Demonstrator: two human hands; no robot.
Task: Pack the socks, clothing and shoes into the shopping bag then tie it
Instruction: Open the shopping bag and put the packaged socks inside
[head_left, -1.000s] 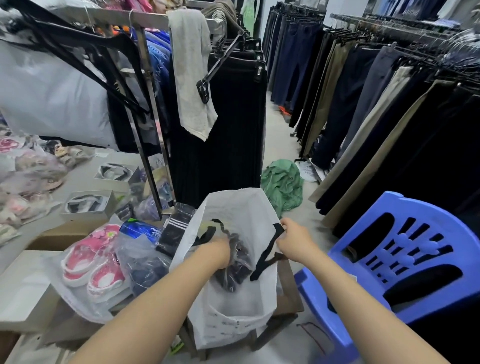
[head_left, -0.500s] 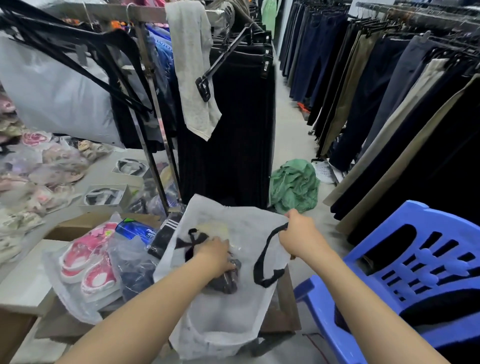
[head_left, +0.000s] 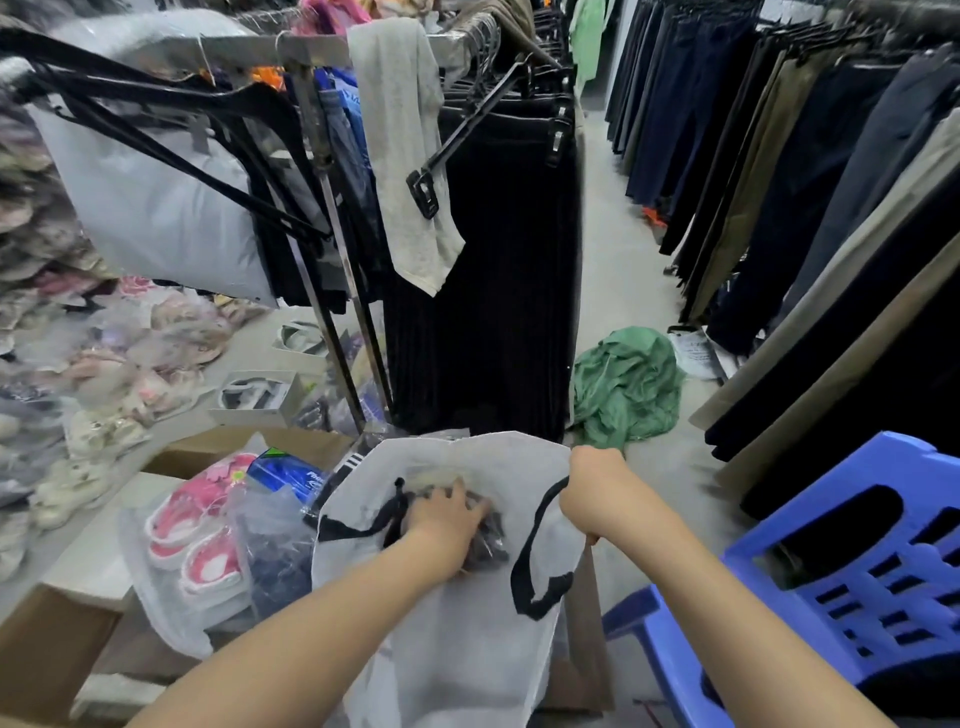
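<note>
A white shopping bag (head_left: 467, 639) with black handles stands open on a low wooden stand in front of me. My left hand (head_left: 449, 525) reaches into its mouth and presses on a dark garment in clear plastic (head_left: 491, 538). My right hand (head_left: 592, 491) grips the bag's right rim beside a black handle. Left of the bag lie pink shoes in a clear bag (head_left: 200, 540), a dark packed garment (head_left: 275, 556), a blue packet (head_left: 288, 475) and black socks with white stripes (head_left: 350, 462).
A blue plastic chair (head_left: 841, 577) stands at the right. A rack of black trousers (head_left: 488, 270) hangs straight ahead; more trousers line the right side. A green cloth heap (head_left: 626, 387) lies on the floor. Cardboard boxes and bagged shoes fill the left.
My left hand has pushed the dark plastic-wrapped garment deeper into the bag. My right hand has lifted the rim up and to the right. My head has tilted upward.
</note>
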